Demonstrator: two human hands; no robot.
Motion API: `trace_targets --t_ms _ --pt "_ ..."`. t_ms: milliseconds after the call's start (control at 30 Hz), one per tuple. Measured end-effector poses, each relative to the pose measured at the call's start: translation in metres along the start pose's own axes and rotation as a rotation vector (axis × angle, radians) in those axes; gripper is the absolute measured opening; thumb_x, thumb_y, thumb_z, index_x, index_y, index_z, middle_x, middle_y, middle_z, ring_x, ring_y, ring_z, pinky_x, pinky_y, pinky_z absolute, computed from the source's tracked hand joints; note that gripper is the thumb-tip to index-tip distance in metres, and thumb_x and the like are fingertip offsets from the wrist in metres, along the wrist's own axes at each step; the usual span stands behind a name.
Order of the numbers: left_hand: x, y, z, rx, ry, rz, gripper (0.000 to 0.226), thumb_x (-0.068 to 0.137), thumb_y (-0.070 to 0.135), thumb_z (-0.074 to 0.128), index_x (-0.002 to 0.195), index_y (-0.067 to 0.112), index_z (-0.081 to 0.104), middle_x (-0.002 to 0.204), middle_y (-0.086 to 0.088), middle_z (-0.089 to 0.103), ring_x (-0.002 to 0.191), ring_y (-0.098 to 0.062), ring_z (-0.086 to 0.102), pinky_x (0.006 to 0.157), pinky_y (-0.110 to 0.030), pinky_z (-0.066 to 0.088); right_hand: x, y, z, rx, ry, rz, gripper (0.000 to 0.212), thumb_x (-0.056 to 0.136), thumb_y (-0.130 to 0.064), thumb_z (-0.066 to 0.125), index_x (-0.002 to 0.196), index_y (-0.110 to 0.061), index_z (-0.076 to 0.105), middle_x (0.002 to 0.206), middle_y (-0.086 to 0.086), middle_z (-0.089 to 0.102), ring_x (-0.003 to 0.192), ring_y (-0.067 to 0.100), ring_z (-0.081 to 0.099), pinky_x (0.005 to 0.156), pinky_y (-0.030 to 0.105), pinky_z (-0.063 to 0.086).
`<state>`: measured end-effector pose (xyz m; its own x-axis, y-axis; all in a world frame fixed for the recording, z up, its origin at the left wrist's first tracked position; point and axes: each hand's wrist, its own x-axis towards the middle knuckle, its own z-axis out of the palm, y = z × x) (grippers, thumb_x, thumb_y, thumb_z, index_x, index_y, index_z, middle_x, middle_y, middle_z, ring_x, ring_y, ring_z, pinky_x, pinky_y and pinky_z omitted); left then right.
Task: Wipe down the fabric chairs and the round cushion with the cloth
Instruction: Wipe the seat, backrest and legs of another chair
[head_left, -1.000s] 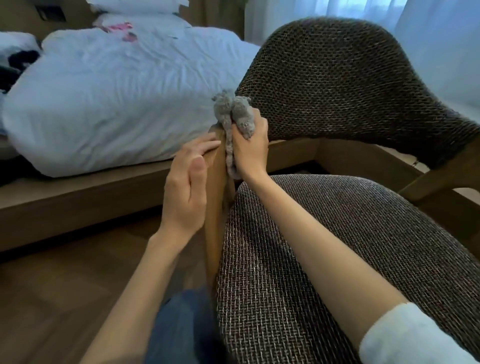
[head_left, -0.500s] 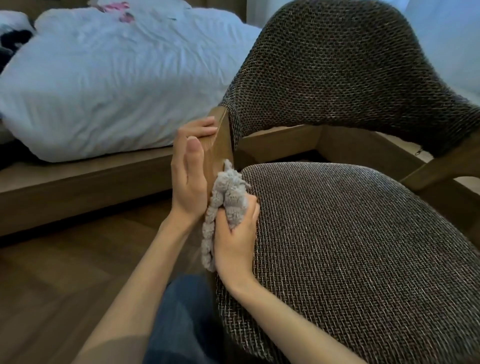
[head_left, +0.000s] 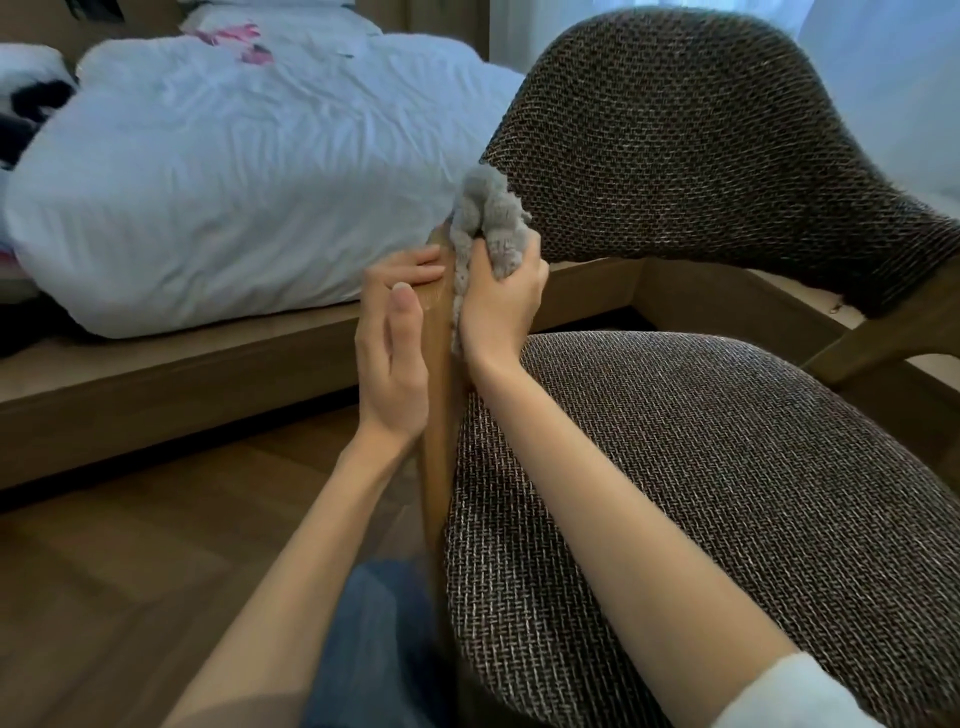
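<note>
Right hand (head_left: 501, 306) hides much of the cloth (head_left: 488, 208); its fingers are buried in the folds. Left hand (head_left: 392, 343) covers part of the wooden arm (head_left: 439, 415). Chair (head_left: 727, 493) runs off the right and near edges. Bed (head_left: 234, 182) is cut off on the left.

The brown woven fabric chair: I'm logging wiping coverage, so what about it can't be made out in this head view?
- Wooden arm post: its top is hidden by the left hand, right hand and fluffy grey cloth.
- Brown woven seat: right and near parts cut off by the frame edge, a strip hidden under the right forearm.
- Round cushion: not in view.
</note>
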<state>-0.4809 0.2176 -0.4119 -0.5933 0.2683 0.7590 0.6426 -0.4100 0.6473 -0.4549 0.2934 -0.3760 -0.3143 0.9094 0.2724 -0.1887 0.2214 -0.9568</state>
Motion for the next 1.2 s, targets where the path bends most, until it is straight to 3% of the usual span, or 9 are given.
trace_targets --t_ms 100,267,400,500,600,833,933,1033,1200 --pt "0.001 0.0 0.0 -0.011 -0.004 -0.003 0.028 0.101 0.022 0.027 0.103 0.017 0.055 0.112 -0.01 0.059 0.113 -0.025 0.056 0.101 -0.04 0.041 -0.001 0.022 0.001 -0.056 0.033 -0.024 0.038 0.096 -0.016 0.056 0.13 -0.005 0.045 0.124 0.013 0.043 0.094 0.014 0.047 0.072 0.014 0.033" --pt "0.0 0.0 0.001 -0.004 -0.002 -0.006 0.032 0.101 0.021 0.027 0.104 0.008 0.055 0.113 -0.007 0.059 0.114 -0.021 0.056 0.102 -0.033 0.039 -0.013 0.07 -0.009 -0.255 -0.09 0.083 0.04 0.1 -0.019 0.048 0.135 -0.004 0.038 0.13 0.013 0.039 0.108 0.022 0.052 0.084 0.023 0.041" --pt "0.001 0.001 0.002 -0.014 0.002 0.009 0.03 0.101 0.02 0.027 0.104 0.01 0.055 0.113 -0.008 0.059 0.113 -0.022 0.056 0.102 -0.033 0.039 -0.01 0.079 -0.018 -0.321 -0.181 0.195 0.028 0.102 -0.02 0.045 0.125 -0.004 0.045 0.128 0.015 0.043 0.093 0.017 0.048 0.078 0.018 0.032" --pt "0.0 0.001 0.001 -0.021 -0.005 0.002 0.03 0.101 0.021 0.028 0.104 0.01 0.055 0.114 -0.01 0.059 0.114 -0.023 0.056 0.102 -0.035 0.039 -0.006 0.06 -0.012 -0.146 -0.067 0.155 0.027 0.099 -0.016 0.048 0.123 -0.005 0.045 0.12 0.009 0.039 0.092 0.015 0.046 0.08 0.021 0.037" --pt "0.001 0.001 0.0 -0.005 -0.002 0.001 0.031 0.101 0.022 0.028 0.103 0.008 0.056 0.114 -0.01 0.059 0.114 -0.023 0.056 0.102 -0.037 0.04 0.008 0.032 0.001 -0.029 0.066 0.019 0.031 0.095 -0.01 0.054 0.123 -0.001 0.047 0.119 0.012 0.038 0.094 0.019 0.049 0.073 0.014 0.035" --pt "0.001 0.005 0.001 0.031 0.01 -0.003 0.033 0.101 0.024 0.028 0.103 0.005 0.056 0.113 -0.007 0.06 0.113 -0.022 0.056 0.101 -0.034 0.04 0.029 0.027 0.015 -0.051 0.181 -0.106 0.037 0.094 -0.011 0.059 0.127 -0.002 0.048 0.126 0.015 0.039 0.097 0.014 0.044 0.077 0.011 0.034" --pt "0.001 0.006 0.001 0.033 0.015 -0.005 0.033 0.101 0.023 0.028 0.104 0.006 0.055 0.113 -0.007 0.059 0.113 -0.021 0.056 0.101 -0.033 0.04 0.015 0.051 0.005 -0.154 0.064 0.053 0.033 0.098 -0.014 0.053 0.127 -0.003 0.043 0.13 0.014 0.037 0.101 0.018 0.05 0.08 0.02 0.039" --pt "0.002 0.007 0.002 0.034 0.01 -0.006 0.032 0.101 0.022 0.028 0.104 0.007 0.055 0.113 -0.007 0.059 0.112 -0.02 0.056 0.101 -0.032 0.04 0.003 0.076 -0.015 -0.443 -0.166 0.173 0.03 0.101 -0.023 0.047 0.126 -0.006 0.043 0.128 0.012 0.04 0.102 0.026 0.054 0.082 0.03 0.04" --pt "0.004 0.009 -0.002 0.1 0.0 0.01 0.031 0.1 0.022 0.029 0.101 0.009 0.056 0.112 -0.007 0.061 0.111 -0.018 0.057 0.098 -0.034 0.042 0.013 0.081 -0.031 -0.823 -0.407 0.089 0.034 0.098 -0.024 0.049 0.126 -0.006 0.048 0.13 0.016 0.044 0.108 0.036 0.055 0.088 0.037 0.042"
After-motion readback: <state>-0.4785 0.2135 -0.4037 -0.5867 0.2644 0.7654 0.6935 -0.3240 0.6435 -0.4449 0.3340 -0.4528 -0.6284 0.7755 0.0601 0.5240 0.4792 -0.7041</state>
